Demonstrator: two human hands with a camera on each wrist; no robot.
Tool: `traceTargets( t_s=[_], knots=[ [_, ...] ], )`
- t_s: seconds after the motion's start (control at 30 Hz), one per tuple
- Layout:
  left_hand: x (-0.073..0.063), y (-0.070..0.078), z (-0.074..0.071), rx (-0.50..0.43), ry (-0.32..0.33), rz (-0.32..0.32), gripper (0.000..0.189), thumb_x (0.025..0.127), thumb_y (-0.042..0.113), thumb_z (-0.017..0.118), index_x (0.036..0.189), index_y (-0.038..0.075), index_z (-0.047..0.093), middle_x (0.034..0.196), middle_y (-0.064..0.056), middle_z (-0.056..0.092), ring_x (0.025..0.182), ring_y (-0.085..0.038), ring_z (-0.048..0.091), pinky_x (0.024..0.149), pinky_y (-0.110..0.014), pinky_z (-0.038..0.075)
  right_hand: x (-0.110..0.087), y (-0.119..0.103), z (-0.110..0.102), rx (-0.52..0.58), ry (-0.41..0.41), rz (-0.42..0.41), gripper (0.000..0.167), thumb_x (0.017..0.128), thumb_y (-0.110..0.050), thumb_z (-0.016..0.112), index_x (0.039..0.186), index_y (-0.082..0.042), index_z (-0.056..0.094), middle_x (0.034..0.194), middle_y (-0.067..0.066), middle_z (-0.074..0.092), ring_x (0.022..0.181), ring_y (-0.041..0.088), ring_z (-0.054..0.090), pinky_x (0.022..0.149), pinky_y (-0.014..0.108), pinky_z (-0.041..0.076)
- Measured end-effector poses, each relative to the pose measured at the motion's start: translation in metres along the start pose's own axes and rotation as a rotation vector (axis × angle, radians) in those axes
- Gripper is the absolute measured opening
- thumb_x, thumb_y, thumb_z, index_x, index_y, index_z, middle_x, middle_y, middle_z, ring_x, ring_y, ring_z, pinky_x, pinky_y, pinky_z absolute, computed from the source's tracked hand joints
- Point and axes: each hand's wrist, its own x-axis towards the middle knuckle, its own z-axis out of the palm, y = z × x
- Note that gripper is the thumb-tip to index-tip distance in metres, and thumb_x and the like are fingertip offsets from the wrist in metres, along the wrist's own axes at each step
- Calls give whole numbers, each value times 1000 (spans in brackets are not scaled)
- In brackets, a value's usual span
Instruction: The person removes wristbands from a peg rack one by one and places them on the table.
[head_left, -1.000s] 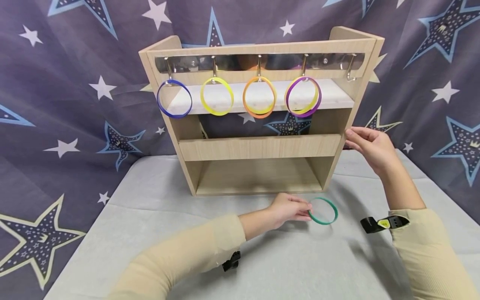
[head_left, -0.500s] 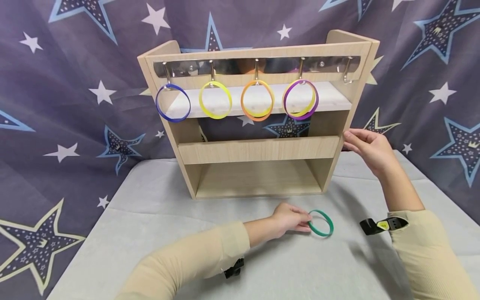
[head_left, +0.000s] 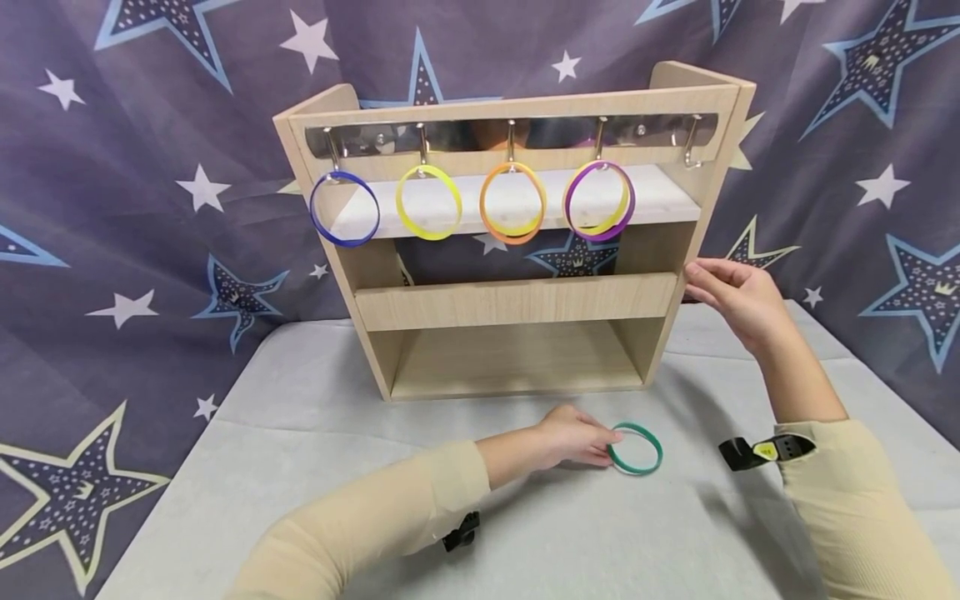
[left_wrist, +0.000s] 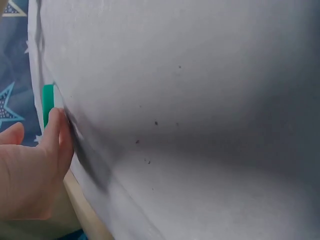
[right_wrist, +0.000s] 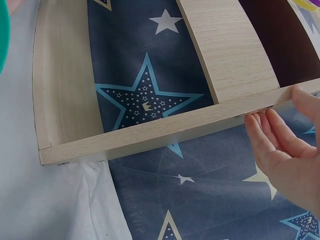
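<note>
Between thumb and fingers, my left hand (head_left: 573, 437) pinches a green wristband (head_left: 636, 472) at its left side, low over the table in front of the wooden shelf rack (head_left: 517, 302). The left wrist view shows the green wristband (left_wrist: 48, 102) edge-on past the fingers. My right hand (head_left: 738, 300) holds the rack's right side panel, thumb on its front edge and fingertips against the outer face, as the right wrist view shows. Hooks on the rack's metal strip (head_left: 465, 137) carry a blue wristband (head_left: 345, 242), a yellow one (head_left: 429, 236), an orange-and-yellow pair (head_left: 512, 240) and a purple-and-yellow pair (head_left: 632, 204).
The rightmost hook (head_left: 692, 150) bears no band. A white shelf board (head_left: 465, 196) lies behind the hanging bands. A grey cloth (head_left: 300, 467) covers the table, and a dark star-patterned curtain (head_left: 150, 250) hangs behind and at both sides.
My left hand has brought the green wristband a little towards me and slightly left, and the band now lies flatter. My right hand stays at the side panel. The head view shifts slightly.
</note>
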Motion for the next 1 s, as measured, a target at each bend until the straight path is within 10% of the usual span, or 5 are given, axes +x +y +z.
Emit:
traceTargets(
  t_s=[1.0],
  knots=[
    [-12, 7, -43, 117, -66, 42, 24, 86, -1, 65, 108, -10, 66, 108, -28, 69, 94, -26, 72, 85, -33, 62, 0, 2, 1, 4, 15, -10, 11, 91, -14, 65, 92, -23, 70, 91, -14, 72, 88, -4, 67, 78, 6, 56]
  ],
)
